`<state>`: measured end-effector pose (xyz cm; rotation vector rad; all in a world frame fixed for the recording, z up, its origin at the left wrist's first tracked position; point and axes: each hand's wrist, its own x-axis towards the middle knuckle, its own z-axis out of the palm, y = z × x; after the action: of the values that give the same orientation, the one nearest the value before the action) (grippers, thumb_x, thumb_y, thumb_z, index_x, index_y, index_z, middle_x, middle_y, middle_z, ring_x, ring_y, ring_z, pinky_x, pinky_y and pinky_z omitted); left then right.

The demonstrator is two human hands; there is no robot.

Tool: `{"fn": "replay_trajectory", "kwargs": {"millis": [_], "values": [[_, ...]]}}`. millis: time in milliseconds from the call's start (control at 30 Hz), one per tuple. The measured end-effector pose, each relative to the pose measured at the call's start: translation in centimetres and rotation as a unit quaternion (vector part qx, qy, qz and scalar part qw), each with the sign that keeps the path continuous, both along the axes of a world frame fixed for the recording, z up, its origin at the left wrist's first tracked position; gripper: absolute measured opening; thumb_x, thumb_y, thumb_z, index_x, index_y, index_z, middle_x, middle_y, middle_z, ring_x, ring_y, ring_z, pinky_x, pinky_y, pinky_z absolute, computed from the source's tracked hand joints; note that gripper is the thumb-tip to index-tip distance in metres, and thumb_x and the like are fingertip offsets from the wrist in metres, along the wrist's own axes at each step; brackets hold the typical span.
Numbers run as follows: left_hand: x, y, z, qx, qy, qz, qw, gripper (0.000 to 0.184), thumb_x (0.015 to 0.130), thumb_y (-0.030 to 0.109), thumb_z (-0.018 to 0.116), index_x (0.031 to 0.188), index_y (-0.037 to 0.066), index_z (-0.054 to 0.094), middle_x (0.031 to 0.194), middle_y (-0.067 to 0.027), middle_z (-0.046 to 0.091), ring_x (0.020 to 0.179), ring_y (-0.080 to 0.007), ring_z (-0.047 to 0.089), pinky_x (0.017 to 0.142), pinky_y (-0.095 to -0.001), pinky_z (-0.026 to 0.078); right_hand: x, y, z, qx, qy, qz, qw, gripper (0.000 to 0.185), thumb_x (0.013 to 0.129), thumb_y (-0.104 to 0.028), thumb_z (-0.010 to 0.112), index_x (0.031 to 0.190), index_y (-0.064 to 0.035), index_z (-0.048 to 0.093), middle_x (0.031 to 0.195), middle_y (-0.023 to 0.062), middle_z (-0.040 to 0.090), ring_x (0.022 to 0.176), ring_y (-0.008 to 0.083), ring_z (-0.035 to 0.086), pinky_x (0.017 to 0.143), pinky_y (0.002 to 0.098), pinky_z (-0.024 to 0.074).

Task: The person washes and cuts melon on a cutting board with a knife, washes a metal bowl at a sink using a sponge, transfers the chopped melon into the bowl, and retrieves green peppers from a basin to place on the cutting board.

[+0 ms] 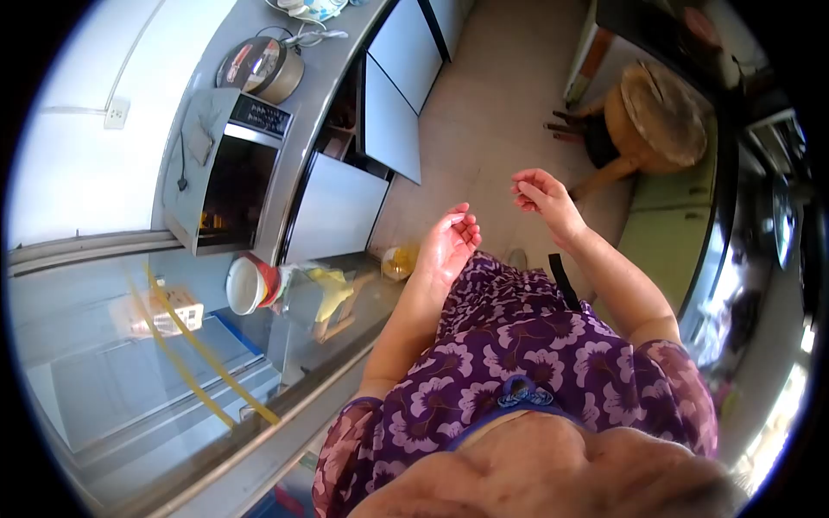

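My left hand (451, 245) is raised in front of the purple flowered dress (518, 337), palm turned up. Its fingers are loosely bent and nothing lies in the palm. To the right and slightly farther out, my right hand (546, 200) hangs in the air with half-curled fingers, also without anything visible in it. The two hands are apart from each other. Below them is the tiled floor (492, 121). A black strap (565, 281) sticks out beside the dress, under my right forearm.
On the left, a counter carries a microwave (226, 177) and a round cooker (261, 69). A cabinet door (389, 121) beneath it stands ajar. A white bucket (246, 287) and yellow cloth (333, 292) are near the glass pane. At right, a wooden stool (661, 116) stands by green cabinets (669, 242).
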<state>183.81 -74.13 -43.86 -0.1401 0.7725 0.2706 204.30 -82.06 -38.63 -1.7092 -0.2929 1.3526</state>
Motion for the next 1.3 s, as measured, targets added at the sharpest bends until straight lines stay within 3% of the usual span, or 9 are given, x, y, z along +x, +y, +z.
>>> {"fn": "replay_trajectory", "kwargs": {"millis": [267, 500, 700, 767, 900, 967, 1167, 1233, 1300], "values": [[3.9, 8.2, -4.1, 0.074, 0.022, -0.070, 0.995, 0.033, 0.087, 0.013, 0.056, 0.120, 0.007, 0.051, 0.096, -0.0082, 0.061, 0.085, -0.0210, 0.059, 0.074, -0.0328, 0.050, 0.5, 4.4, 1.1, -0.005, 0.008, 0.009, 1.000, 0.019, 0.097, -0.015, 0.050, 0.110, -0.0051, 0.059, 0.095, 0.0013, 0.061, 0.083, 0.0090, 0.057, 0.077, 0.0245, 0.0462], [23.2, 25.6, -14.8, 0.149, 0.062, -0.080, 0.984, 0.047, 0.087, 0.014, 0.061, 0.131, 0.007, 0.044, 0.127, -0.0095, 0.050, 0.110, -0.0214, 0.052, 0.092, -0.0432, 0.048, 6.1, 10.3, -6.3, -0.099, 0.025, -0.130, 0.986, 0.018, 0.095, -0.014, 0.051, 0.109, -0.0055, 0.059, 0.094, 0.0015, 0.062, 0.081, 0.0088, 0.057, 0.073, 0.0233, 0.0468], [39.2, 37.3, -26.2, 0.354, 0.211, -0.212, 0.886, 0.085, 0.077, 0.019, 0.068, 0.149, 0.014, 0.022, 0.156, -0.0059, 0.020, 0.138, -0.0288, 0.025, 0.111, -0.0448, 0.020, 17.2, 17.3, -13.5, -0.075, 0.051, -0.138, 0.986, 0.019, 0.096, -0.014, 0.051, 0.110, -0.0046, 0.058, 0.093, 0.0019, 0.062, 0.080, 0.0093, 0.057, 0.073, 0.0239, 0.0463], [43.0, 40.0, -29.2, 0.382, 0.238, -0.235, 0.862, 0.091, 0.076, 0.015, 0.066, 0.151, 0.017, 0.014, 0.153, -0.0193, 0.019, 0.140, -0.0292, 0.023, 0.112, -0.0465, 0.019, 21.7, 20.6, -16.3, -0.058, 0.067, -0.145, 0.985, 0.019, 0.096, -0.014, 0.052, 0.111, -0.0040, 0.058, 0.093, 0.0022, 0.061, 0.081, 0.0098, 0.057, 0.074, 0.0243, 0.0460], [46.5, 41.2, -34.6, 0.489, 0.237, -0.102, 0.833, 0.068, 0.074, 0.001, 0.059, 0.139, 0.001, 0.038, 0.135, -0.0182, 0.047, 0.126, -0.0280, 0.044, 0.106, -0.0350, 0.032, 29.7, 26.5, -20.3, -0.051, 0.031, -0.120, 0.991, 0.027, 0.096, -0.019, 0.053, 0.118, -0.0028, 0.053, 0.104, 0.0048, 0.059, 0.088, 0.0120, 0.056, 0.075, 0.0257, 0.0461], [46.0, 36.1, -34.7, 0.586, 0.291, -0.079, 0.752, 0.065, 0.073, -0.006, 0.052, 0.136, -0.003, 0.038, 0.134, -0.0139, 0.048, 0.126, -0.0241, 0.044, 0.104, -0.0312, 0.034, 32.2, 26.1, -19.5, -0.051, -0.046, -0.104, 0.992, 0.039, 0.095, -0.028, 0.054, 0.125, -0.0036, 0.049, 0.114, 0.0082, 0.057, 0.097, 0.0154, 0.055, 0.082, 0.0299, 0.0459], [51.0, 27.5, -30.0, 0.613, 0.048, -0.233, 0.754, 0.051, 0.073, -0.007, 0.053, 0.122, 0.006, 0.058, 0.131, -0.0154, 0.052, 0.122, -0.0255, 0.049, 0.103, -0.0329, 0.037, 43.0, 28.3, -25.5, -0.087, -0.450, 0.023, 0.888, 0.057, 0.089, -0.038, 0.062, 0.130, -0.0019, 0.046, 0.116, 0.0175, 0.055, 0.107, 0.0298, 0.055, 0.095, 0.0411, 0.0427], [53.4, 28.5, -33.8, 0.568, 0.057, -0.306, 0.762, 0.046, 0.075, -0.006, 0.054, 0.118, 0.008, 0.062, 0.126, -0.0154, 0.056, 0.114, -0.0252, 0.054, 0.098, -0.0328, 0.041, 47.8, 28.8, -26.9, -0.113, -0.589, 0.065, 0.798, 0.059, 0.087, -0.036, 0.065, 0.131, -0.0019, 0.045, 0.118, 0.0192, 0.053, 0.112, 0.0343, 0.052, 0.098, 0.0427, 0.0411], [55.2, 30.7, -39.4, 0.471, 0.139, -0.391, 0.779, 0.040, 0.078, -0.003, 0.055, 0.115, 0.010, 0.064, 0.121, -0.0159, 0.059, 0.104, -0.0257, 0.061, 0.092, -0.0330, 0.046, 52.9, 28.1, -28.1, -0.120, -0.596, 0.027, 0.793, 0.058, 0.085, -0.027, 0.068, 0.132, -0.0017, 0.044, 0.119, 0.0206, 0.052, 0.118, 0.0367, 0.048, 0.098, 0.0436, 0.0424]]}}
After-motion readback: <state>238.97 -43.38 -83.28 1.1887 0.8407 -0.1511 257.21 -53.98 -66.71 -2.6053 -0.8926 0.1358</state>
